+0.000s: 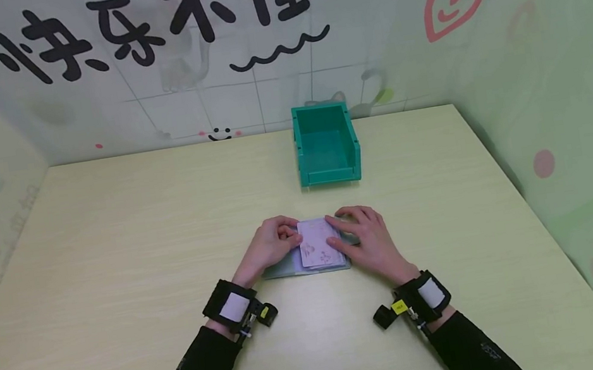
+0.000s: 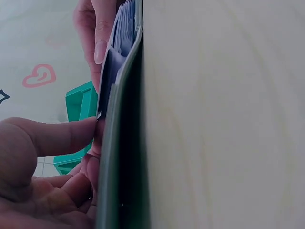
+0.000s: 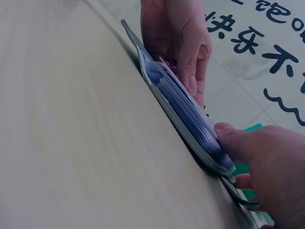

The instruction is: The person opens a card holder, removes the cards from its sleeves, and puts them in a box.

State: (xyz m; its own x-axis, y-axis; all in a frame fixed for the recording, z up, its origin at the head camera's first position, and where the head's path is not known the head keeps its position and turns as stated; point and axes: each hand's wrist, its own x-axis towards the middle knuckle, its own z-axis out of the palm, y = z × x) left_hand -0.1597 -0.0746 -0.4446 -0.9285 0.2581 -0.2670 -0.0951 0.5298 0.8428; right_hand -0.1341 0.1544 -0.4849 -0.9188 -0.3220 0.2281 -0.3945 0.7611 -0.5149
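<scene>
A small open booklet [image 1: 280, 269] with a grey-green cover lies flat on the table, between both hands. Its thick stack of thin purplish leaves [image 3: 183, 112] shows edge-on in the right wrist view. On top is a pale pink leaf [image 1: 318, 244] with rounded corners and a small print. The left hand [image 1: 275, 242] pinches this leaf's left edge between thumb and fingers. From the other side, the right hand [image 1: 364, 235] grips the booklet, its thumb [image 3: 233, 140] against the leaves and other fingers by the cover. Part of the cover is hidden under the right hand.
A teal open-topped bin [image 1: 331, 175] stands behind the booklet, near the table's back edge. The pale wooden table [image 1: 137, 234] is bordered by printed walls at the back and both sides. Both wrists carry strapped-on cameras.
</scene>
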